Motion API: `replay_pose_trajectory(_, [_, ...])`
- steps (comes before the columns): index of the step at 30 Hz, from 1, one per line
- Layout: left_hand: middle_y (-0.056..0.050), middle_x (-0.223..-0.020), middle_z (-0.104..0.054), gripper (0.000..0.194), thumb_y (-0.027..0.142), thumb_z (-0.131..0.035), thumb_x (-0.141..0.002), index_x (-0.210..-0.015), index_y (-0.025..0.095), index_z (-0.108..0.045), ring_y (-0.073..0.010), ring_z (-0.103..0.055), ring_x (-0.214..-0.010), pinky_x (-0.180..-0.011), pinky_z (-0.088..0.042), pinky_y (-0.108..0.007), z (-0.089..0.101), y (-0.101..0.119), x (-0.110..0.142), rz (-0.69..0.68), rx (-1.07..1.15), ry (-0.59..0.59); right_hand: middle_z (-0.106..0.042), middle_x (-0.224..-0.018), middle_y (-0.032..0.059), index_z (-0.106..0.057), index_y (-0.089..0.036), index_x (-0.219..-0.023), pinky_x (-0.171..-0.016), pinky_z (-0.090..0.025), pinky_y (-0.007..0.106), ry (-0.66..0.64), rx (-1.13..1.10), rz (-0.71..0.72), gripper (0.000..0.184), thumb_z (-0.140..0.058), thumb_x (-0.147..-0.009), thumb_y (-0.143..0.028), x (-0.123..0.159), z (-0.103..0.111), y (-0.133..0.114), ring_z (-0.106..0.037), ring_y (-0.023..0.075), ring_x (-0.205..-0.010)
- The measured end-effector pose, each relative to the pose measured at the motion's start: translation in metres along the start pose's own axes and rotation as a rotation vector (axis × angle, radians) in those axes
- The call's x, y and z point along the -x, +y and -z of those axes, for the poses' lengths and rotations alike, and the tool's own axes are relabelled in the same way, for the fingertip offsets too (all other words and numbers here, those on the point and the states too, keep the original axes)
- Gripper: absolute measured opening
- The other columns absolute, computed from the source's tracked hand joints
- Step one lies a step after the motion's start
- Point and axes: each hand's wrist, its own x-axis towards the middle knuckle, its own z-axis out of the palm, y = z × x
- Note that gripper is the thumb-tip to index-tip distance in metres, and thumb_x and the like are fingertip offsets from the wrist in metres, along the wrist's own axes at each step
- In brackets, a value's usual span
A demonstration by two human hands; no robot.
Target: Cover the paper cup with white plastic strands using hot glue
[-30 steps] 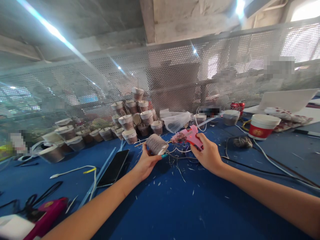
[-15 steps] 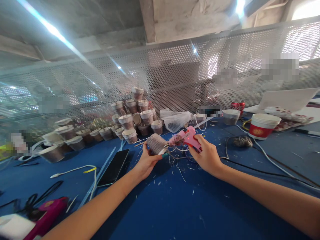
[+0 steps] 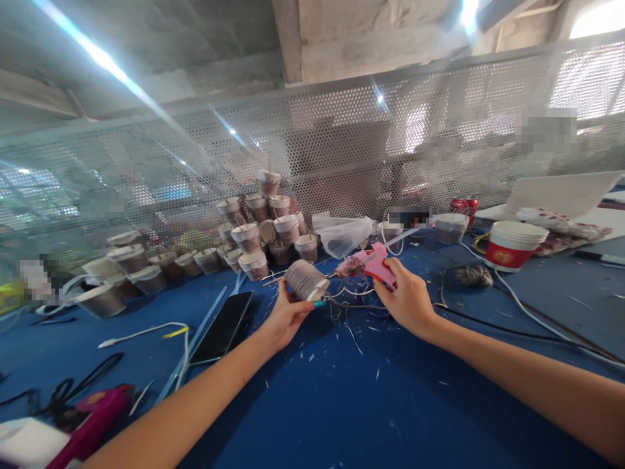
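Observation:
Tipped on its side, a small paper cup wrapped in grey yarn is held in my left hand, fingers and thumb around it. My right hand grips a pink hot glue gun by its handle. A pale glue stick sticks out of the gun's back. The nozzle points left at the cup's rim, close to it; whether they touch I cannot tell. Grey yarn trails from beneath the cup across the blue table.
Several wrapped cups are stacked at the back, more at left. A black phone lies left of my hands, a magenta glue gun at lower left. Right are a yarn ball, red-and-white paper cups and cables.
My right hand and the pink glue gun have moved slightly right, drawing the nozzle away from the cup's lower edge. The cup has turned a little, showing more of its rim end.

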Motion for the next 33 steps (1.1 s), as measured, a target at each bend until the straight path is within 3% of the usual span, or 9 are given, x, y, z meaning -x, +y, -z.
replay_pose_trajectory(5, [-0.002,-0.109,-0.059,0.082,-0.005,-0.075,-0.047,-0.114,0.028,-0.039,-0.0146,-0.062,-0.09,-0.078,-0.049,-0.025,-0.004,0.001,0.003,-0.006,-0.014,0.005,-0.067,-0.088,0.0111,-0.053,-0.017,-0.101,-0.058,-0.039,0.031,-0.121,0.096,-0.08,0.027,-0.051,-0.078,-0.031,-0.002,-0.002,0.004,-0.061,0.0241,-0.067])
replay_pose_trajectory(8, [-0.002,-0.11,-0.059,0.083,-0.005,-0.074,-0.047,-0.114,0.028,-0.038,-0.016,-0.062,-0.092,-0.08,-0.05,-0.028,-0.006,0.001,0.003,-0.002,0.001,-0.003,-0.065,-0.089,0.0133,-0.051,-0.016,-0.1,-0.066,-0.043,0.036,-0.118,0.091,-0.118,0.032,-0.055,-0.077,-0.038,-0.005,-0.011,0.016,-0.061,0.0292,-0.08])
replay_pose_trajectory(12, [-0.002,-0.108,-0.059,0.083,-0.004,-0.076,-0.047,-0.114,0.029,-0.039,-0.0171,-0.062,-0.091,-0.085,-0.05,-0.032,-0.006,0.001,0.004,-0.003,0.022,-0.028,-0.06,-0.095,0.016,-0.05,-0.016,-0.093,-0.082,-0.041,0.047,-0.009,0.067,-0.08,0.029,-0.057,-0.076,-0.039,-0.01,-0.021,0.029,-0.055,0.0324,-0.094])
replay_pose_trajectory(16, [-0.001,-0.11,-0.058,0.085,0.0,-0.077,-0.05,-0.118,0.031,-0.038,-0.0185,-0.062,-0.094,-0.089,-0.049,-0.035,-0.006,0.001,0.005,0.004,0.018,-0.05,-0.054,-0.109,0.0194,-0.05,-0.014,-0.1,-0.091,-0.036,0.053,0.124,0.027,0.022,0.03,-0.051,-0.083,-0.038,-0.005,-0.013,0.014,-0.046,0.0337,-0.108])
replay_pose_trajectory(19, [-0.001,-0.109,-0.057,0.089,0.003,-0.079,-0.05,-0.123,0.033,-0.037,-0.0177,-0.06,-0.094,-0.09,-0.047,-0.033,-0.007,0.0,0.005,-0.003,0.005,-0.064,-0.059,-0.108,0.0125,-0.05,-0.018,-0.104,-0.098,-0.034,0.05,-0.116,-0.213,0.243,0.026,-0.042,-0.09,-0.038,0.005,-0.001,-0.007,-0.048,0.0265,-0.106])
replay_pose_trajectory(23, [0.0,-0.107,-0.058,0.093,0.007,-0.079,-0.053,-0.129,0.035,-0.034,-0.0162,-0.059,-0.092,-0.084,-0.046,-0.028,-0.009,-0.001,0.007,0.014,-0.063,-0.095,-0.059,-0.106,0.0122,-0.051,-0.017,-0.11,-0.091,-0.043,0.042,-0.454,-0.436,0.226,0.034,-0.042,-0.091,-0.044,0.016,0.008,-0.022,-0.051,0.0231,-0.103])
replay_pose_trajectory(26, [-0.001,-0.108,-0.059,0.099,0.01,-0.08,-0.052,-0.133,0.036,-0.03,-0.018,-0.058,-0.094,-0.082,-0.045,-0.028,-0.009,-0.002,0.007,0.029,-0.111,-0.133,-0.061,-0.085,0.0071,-0.059,-0.017,-0.093,-0.08,-0.046,0.036,-0.62,-0.495,0.208,0.037,-0.04,-0.091,-0.049,0.018,0.009,-0.024,-0.053,0.0198,-0.086])
replay_pose_trajectory(29, [-0.002,-0.109,-0.059,0.104,0.01,-0.081,-0.049,-0.136,0.035,-0.03,-0.0195,-0.058,-0.096,-0.084,-0.044,-0.03,-0.01,-0.003,0.008,0.011,-0.114,-0.152,-0.057,-0.07,0.0023,-0.062,-0.018,-0.073,-0.07,-0.043,0.03,-0.673,-0.581,0.209,0.045,-0.039,-0.092,-0.052,0.016,0.008,-0.024,-0.05,0.015,-0.072])
replay_pose_trajectory(33, [-0.004,-0.111,-0.061,0.103,0.01,-0.081,-0.047,-0.135,0.032,-0.033,-0.0227,-0.059,-0.098,-0.086,-0.044,-0.033,-0.01,-0.003,0.007,0.023,-0.092,-0.178,-0.043,-0.057,-0.0036,-0.053,-0.018,-0.063,-0.048,-0.032,0.023,-0.595,-0.778,0.028,0.048,-0.044,-0.086,-0.06,0.015,0.001,-0.022,-0.037,0.0089,-0.052])
